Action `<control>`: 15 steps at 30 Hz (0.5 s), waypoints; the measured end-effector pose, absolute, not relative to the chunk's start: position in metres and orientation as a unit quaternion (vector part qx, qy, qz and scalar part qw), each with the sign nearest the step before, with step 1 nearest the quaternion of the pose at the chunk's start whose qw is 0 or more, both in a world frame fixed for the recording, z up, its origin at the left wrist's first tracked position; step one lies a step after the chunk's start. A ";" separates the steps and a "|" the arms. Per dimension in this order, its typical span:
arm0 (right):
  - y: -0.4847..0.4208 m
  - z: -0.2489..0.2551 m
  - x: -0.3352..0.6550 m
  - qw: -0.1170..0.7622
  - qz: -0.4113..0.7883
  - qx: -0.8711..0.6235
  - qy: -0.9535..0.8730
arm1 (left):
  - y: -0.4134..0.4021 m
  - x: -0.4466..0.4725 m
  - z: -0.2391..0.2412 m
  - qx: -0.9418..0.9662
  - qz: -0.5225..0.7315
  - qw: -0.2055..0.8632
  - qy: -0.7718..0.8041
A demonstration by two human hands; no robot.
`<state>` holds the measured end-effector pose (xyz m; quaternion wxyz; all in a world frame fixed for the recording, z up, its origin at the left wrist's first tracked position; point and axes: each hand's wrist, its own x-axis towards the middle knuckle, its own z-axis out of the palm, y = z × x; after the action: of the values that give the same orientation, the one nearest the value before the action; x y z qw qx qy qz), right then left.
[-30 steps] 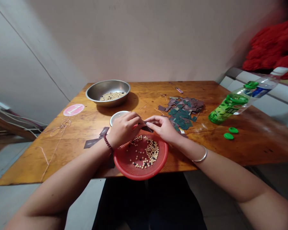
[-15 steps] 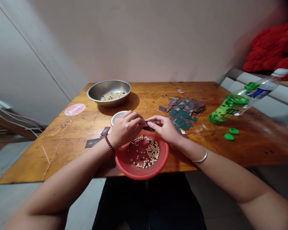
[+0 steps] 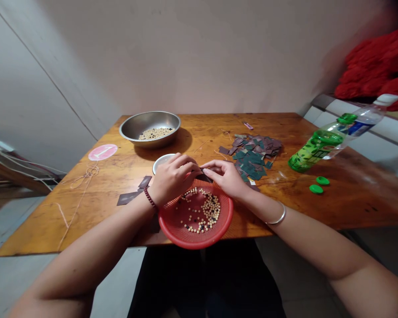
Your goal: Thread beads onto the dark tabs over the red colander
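My left hand [image 3: 172,177] and my right hand [image 3: 226,176] meet above the far rim of a red plastic basket [image 3: 179,232] that holds several pale and dark beads. Both hands pinch the same small dark card piece [image 3: 204,176] between their fingertips. A small white bowl [image 3: 159,161] sits just behind my left hand, partly hidden by it. A pile of green and brown card pieces [image 3: 254,152] lies to the right of my right hand.
A steel bowl [image 3: 135,126] with pale beads stands at the back left of the wooden table [image 3: 351,198]. A pink round sticker [image 3: 102,152], loose string [image 3: 82,176], two dark pieces [image 3: 129,196], green bottles [image 3: 318,145] and two green caps [image 3: 319,184] lie around.
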<state>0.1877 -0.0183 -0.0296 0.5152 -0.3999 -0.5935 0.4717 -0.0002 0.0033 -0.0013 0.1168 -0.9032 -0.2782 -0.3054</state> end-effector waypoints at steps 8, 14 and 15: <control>-0.017 -0.031 0.188 0.516 0.458 -0.404 -0.601 | 0.003 0.001 -0.002 -0.900 -0.320 0.116 -0.272; -0.017 -0.031 0.188 0.514 0.461 -0.405 -0.599 | 0.005 0.001 -0.003 -0.899 -0.325 0.106 -0.272; -0.017 -0.031 0.188 0.515 0.462 -0.406 -0.597 | 0.005 0.001 -0.003 -0.898 -0.327 0.103 -0.274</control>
<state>0.1878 -0.0173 -0.0313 0.5150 -0.4061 -0.5972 0.4618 0.0006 0.0052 -0.0028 0.1031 -0.8985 -0.2744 -0.3268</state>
